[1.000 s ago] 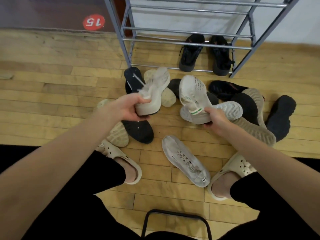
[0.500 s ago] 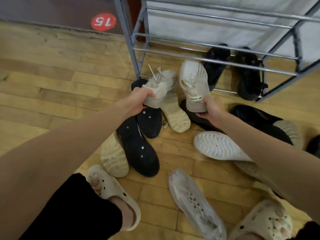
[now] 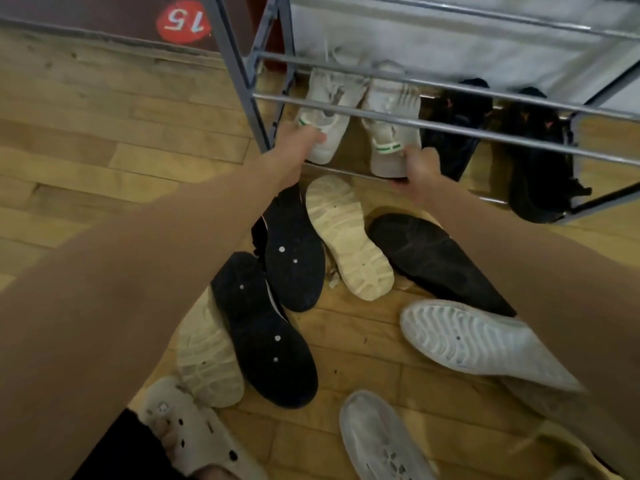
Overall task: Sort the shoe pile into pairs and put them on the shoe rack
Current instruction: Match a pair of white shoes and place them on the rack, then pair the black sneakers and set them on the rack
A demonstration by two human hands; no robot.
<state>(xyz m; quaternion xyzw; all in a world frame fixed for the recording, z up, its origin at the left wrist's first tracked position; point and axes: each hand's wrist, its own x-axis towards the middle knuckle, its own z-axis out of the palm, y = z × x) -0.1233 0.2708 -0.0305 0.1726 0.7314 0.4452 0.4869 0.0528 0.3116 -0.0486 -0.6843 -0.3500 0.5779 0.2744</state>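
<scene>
Two white sneakers with green heel stripes stand side by side on the lowest bars of the grey metal shoe rack [image 3: 346,103]. My left hand [image 3: 298,140] grips the heel of the left white sneaker [image 3: 329,109]. My right hand [image 3: 420,168] holds the heel of the right white sneaker [image 3: 391,123]. A pair of black shoes [image 3: 457,129] sits to their right on the same level. On the wooden floor lies the pile: two black-soled shoes [image 3: 266,327], two cream-soled shoes [image 3: 346,237], a black shoe [image 3: 436,261], a white-soled shoe [image 3: 478,341] and a grey perforated shoe [image 3: 384,441].
The rack's left post [image 3: 239,74] stands close to my left hand, and its upper bars cross above the sneakers. A red round sticker marked 15 [image 3: 183,20] is on the dark wall base. My feet in beige clogs [image 3: 194,431] rest at the bottom of the view.
Both hands have carried the white sneakers forward from above the pile onto the rack's lowest level, beside the black pair. The view has moved closer to the rack.
</scene>
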